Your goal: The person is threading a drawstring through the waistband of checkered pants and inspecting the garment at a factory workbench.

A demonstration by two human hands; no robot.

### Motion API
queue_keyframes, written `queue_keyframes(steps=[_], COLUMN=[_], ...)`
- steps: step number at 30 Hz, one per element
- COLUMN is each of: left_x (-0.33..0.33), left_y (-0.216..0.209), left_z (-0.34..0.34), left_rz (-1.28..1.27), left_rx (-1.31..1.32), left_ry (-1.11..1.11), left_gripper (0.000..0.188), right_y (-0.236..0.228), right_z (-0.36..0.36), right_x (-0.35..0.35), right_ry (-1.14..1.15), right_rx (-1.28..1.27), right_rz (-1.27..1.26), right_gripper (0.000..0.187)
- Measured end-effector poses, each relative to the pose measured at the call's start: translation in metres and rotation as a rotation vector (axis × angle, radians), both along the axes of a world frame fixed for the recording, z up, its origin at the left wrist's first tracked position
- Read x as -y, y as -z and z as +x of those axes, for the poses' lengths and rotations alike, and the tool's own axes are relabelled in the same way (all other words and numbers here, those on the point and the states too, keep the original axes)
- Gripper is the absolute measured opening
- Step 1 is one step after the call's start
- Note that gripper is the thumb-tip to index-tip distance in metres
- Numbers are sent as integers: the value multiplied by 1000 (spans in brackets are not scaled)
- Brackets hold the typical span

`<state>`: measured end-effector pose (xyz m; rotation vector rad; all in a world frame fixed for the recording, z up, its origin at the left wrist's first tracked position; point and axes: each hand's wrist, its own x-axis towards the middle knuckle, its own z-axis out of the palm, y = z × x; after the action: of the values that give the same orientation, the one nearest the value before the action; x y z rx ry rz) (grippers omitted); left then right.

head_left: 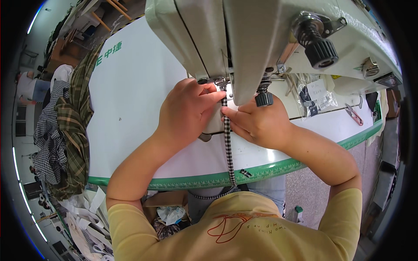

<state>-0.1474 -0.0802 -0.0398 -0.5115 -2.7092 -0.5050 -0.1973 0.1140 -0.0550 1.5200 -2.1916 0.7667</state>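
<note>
A narrow black-and-white gingham fabric strip (227, 143) runs from under the sewing machine's presser foot (221, 81) straight toward me and over the table's front edge. My left hand (185, 111) is closed beside the foot, its fingertips on the strip's far end. Slightly nearer to me, my right hand (263, 122) pinches the same strip from the right between thumb and curled fingers. The sewing machine head (248, 35) hangs over both hands and hides part of the needle area. A small gingham scrap (246, 173) lies by the front edge.
Plaid and gingham cloth (76, 117) is heaped at the table's left edge. Pink-handled thread snips (355, 115) and a clear plastic bag (315, 98) lie on the right. Black knobs (321, 53) jut from the machine. A green ruler edge (278, 168) borders the white table (130, 108).
</note>
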Motion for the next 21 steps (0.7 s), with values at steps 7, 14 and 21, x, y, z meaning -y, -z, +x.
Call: queue_keyframes(steps=[7, 14, 21], left_x=[-11, -16, -12], left_y=[-8, -5, -2], left_z=[8, 14, 9], left_rz=[-133, -180, -298], left_rx=[16, -7, -115], left_ry=[40, 7, 22], left_gripper=[28, 28, 27], right_y=[-4, -3, -3], right_z=[-1, -1, -1], right_x=[-1, -3, -2], right_ry=[4, 14, 16], right_rx=[-66, -117, -102], right_rz=[33, 14, 18], right_gripper=[13, 10, 15])
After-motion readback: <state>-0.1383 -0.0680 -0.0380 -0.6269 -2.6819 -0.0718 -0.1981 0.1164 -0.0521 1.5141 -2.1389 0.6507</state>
